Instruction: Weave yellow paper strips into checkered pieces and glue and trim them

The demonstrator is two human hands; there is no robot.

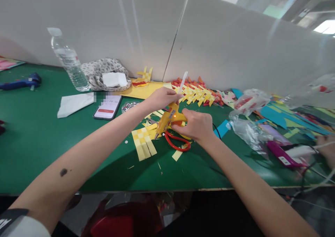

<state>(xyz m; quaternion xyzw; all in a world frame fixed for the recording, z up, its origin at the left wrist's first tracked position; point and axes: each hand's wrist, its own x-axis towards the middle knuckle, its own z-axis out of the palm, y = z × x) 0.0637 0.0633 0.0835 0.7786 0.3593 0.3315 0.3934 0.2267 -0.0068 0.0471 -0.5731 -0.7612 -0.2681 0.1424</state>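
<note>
A single head-worn camera is looking forward and down over a green table (39,132), sitting close above both forearms, with white partition boards (222,45) filling the upper part of the frame.

A green table (39,143) bears a water bottle (69,61), phone (108,107), red scissors (176,143) (partly hidden) and woven paper strips (143,141).

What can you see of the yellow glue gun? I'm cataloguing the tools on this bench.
The glue gun looks like yellow plastic, with a small orange light lit on its body. It tilts nozzle-down to the left, tip over a woven yellow paper mat. A pale glue stick projects from its rear. The right hand has a grip on its handle; the left hand touches the stick end.
</note>
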